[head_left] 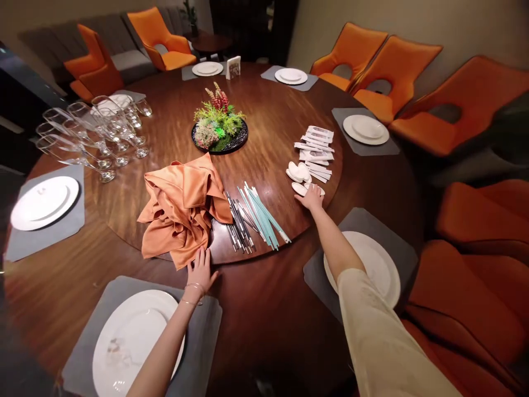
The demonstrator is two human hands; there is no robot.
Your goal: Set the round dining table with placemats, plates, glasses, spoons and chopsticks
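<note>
My left hand (200, 272) lies at the near edge of the round turntable (268, 160), fingers spread, thumb out to the right. Its fingertips touch or nearly touch the bottom corner of a heap of orange cloth napkins (182, 204). My right hand (313, 199) reaches to the turntable's right side, thumb apart from the fingers. Its fingers rest at small white ceramic pieces (298, 172), perhaps spoons or rests; no firm grip shows. Between the hands lie dark chopsticks (240, 226) and turquoise chopsticks (264, 218). Wrapped white packets (316, 146) lie beyond my right hand.
Stemmed glasses (105, 132) crowd the left side. A plant centrepiece (219, 129) sits mid-turntable. Plates on grey placemats ring the table, one plate (136, 342) below my left arm, another (372, 264) by my right arm. Orange chairs (446, 105) stand around.
</note>
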